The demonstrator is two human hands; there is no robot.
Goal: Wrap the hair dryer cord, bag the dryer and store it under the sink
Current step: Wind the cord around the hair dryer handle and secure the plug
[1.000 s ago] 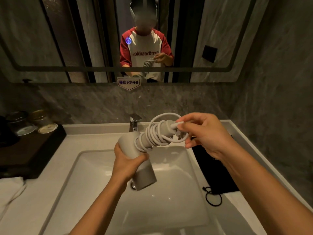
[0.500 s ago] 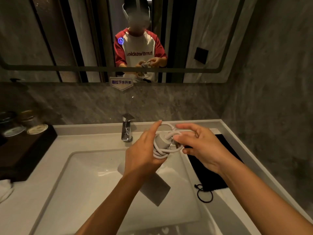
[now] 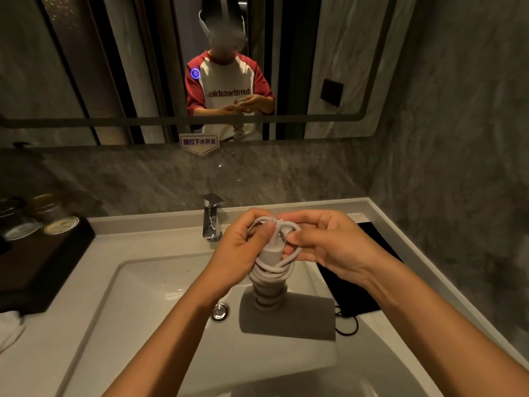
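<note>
White cord [image 3: 273, 269] coiled on dryer [image 3: 286, 313], fingers [image 3: 297, 239] pinching plug [image 3: 269, 253]

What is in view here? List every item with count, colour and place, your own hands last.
hair dryer: one, grey, held above the sink basin
cord: one, white, coiled round the dryer handle
bag: one, black, on the counter right of the basin, drawstring trailing
sink: one, white, centre
faucet: one, chrome, behind the basin
drain plug: one, chrome, basin floor
tray: one, dark, left counter, holding jars
mirror: one, on the wall
left hand: on the cord
right hand: on the cord end
</note>
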